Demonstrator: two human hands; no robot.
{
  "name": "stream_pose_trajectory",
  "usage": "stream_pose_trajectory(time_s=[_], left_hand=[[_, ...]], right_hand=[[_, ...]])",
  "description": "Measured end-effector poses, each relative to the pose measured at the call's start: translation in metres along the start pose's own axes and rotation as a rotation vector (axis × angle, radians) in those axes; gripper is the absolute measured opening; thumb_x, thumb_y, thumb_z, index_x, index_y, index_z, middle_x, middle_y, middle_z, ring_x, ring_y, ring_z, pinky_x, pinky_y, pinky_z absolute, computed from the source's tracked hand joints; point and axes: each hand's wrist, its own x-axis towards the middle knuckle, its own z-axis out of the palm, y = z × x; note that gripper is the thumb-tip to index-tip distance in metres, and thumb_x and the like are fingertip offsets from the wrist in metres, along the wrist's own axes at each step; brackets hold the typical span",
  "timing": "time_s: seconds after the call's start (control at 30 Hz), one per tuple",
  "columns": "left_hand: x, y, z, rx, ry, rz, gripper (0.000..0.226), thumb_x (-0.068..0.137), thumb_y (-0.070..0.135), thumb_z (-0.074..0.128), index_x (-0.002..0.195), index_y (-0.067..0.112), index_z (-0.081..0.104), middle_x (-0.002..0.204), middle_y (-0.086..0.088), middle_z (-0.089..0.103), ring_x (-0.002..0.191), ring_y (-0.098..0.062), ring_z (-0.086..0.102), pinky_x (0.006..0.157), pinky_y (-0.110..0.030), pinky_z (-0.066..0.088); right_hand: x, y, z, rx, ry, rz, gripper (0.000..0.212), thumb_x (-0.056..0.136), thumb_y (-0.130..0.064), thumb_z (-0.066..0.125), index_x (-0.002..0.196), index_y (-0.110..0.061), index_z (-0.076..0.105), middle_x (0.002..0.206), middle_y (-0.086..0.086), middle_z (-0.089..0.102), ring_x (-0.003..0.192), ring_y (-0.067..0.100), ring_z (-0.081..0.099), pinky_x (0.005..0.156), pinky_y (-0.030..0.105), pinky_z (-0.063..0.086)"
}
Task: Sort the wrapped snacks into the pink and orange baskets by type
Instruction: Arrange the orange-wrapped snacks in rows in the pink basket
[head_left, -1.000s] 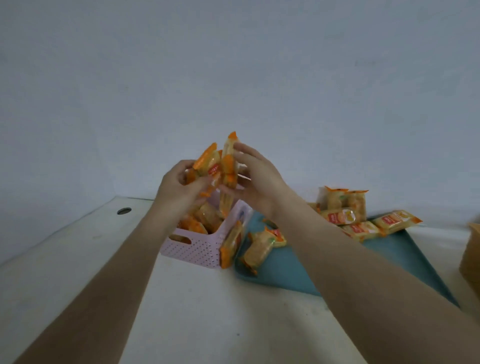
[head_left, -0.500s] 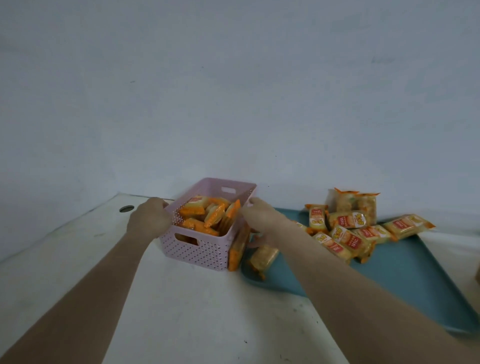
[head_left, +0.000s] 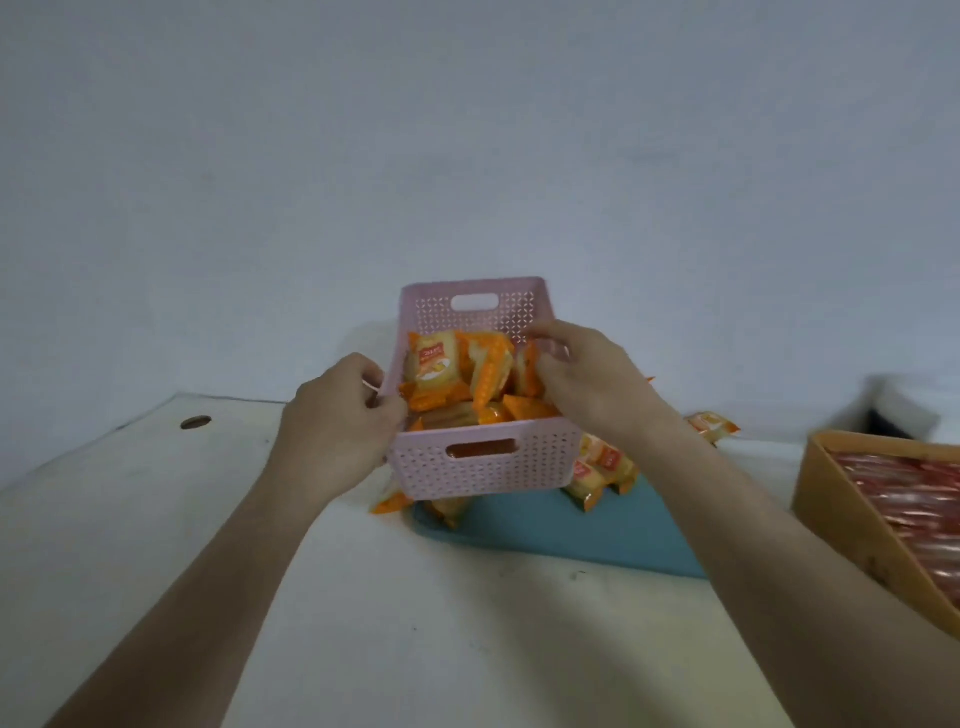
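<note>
Pink basket (head_left: 485, 470): you are holding it over the left end of the teal tray (head_left: 545, 530), tipped so its open top is facing you. Whether its base is touching the tray, I cannot tell.
Left hand (head_left: 337, 423): it is gripping the basket's left rim, fingers curled over the edge.
Right hand (head_left: 597, 384): it is curling round the right rim, fingertips pressing against the packets inside.
Orange-wrapped snacks (head_left: 434, 364): they are lying heaped and loose inside the basket.
Loose packets (head_left: 602, 467): the same orange kind are lying on the tray's left part, under and just right of the basket.
Orange basket (head_left: 836, 514): it is standing well to the right of the tray, holding red-wrapped snacks (head_left: 914, 499).
Step in hand: you appear to be shifting the pink basket, not picking. Sorting is looking well along, with orange packets waiting on the tray.
Next move: you are likely needing to set the basket down level beside the tray and free one hand for the remaining packets. Watch the tilt, or the heap may be sliding out.
</note>
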Motion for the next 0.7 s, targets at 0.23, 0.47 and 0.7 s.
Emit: stream_pose_trajectory(time_s=[0.23, 0.47, 0.7], left_hand=[[-0.076, 0.033, 0.061, -0.095, -0.229, -0.010, 0.014, 0.078, 0.029, 0.066, 0.082, 0.026, 0.053, 0.081, 0.006, 0.066, 0.070, -0.019, 0.068, 0.069, -0.044, 0.058], [-0.088, 0.041, 0.068, 0.191, -0.078, 0.401, 0.037, 0.077, 0.024, 0.074, 0.108, 0.027, 0.056, 0.098, 0.010, 0.054, 0.087, -0.014, 0.057, 0.071, -0.033, 0.048], [-0.068, 0.080, 0.075, 0.217, -0.721, 0.582, 0.030, 0.084, 0.032, 0.072, 0.109, 0.045, 0.065, 0.076, 0.038, 0.058, 0.077, 0.028, 0.049, 0.066, 0.005, 0.033]], right_hand=[[-0.090, 0.062, -0.037, -0.094, -0.107, 0.132, 0.025, 0.094, -0.018, 0.040, 0.101, -0.015, 0.064, 0.091, 0.004, 0.067, 0.089, 0.026, 0.060, 0.079, 0.037, 0.047], [-0.107, 0.087, -0.041, -0.181, -0.069, 0.062, 0.048, 0.089, -0.039, 0.061, 0.134, -0.026, 0.049, 0.135, 0.001, 0.052, 0.128, 0.020, 0.042, 0.107, 0.033, 0.032], [-0.102, 0.071, -0.064, -0.323, -0.310, -0.157, 0.057, 0.078, -0.021, 0.069, 0.131, -0.031, 0.051, 0.120, -0.006, 0.054, 0.112, 0.011, 0.050, 0.093, 0.020, 0.037]])
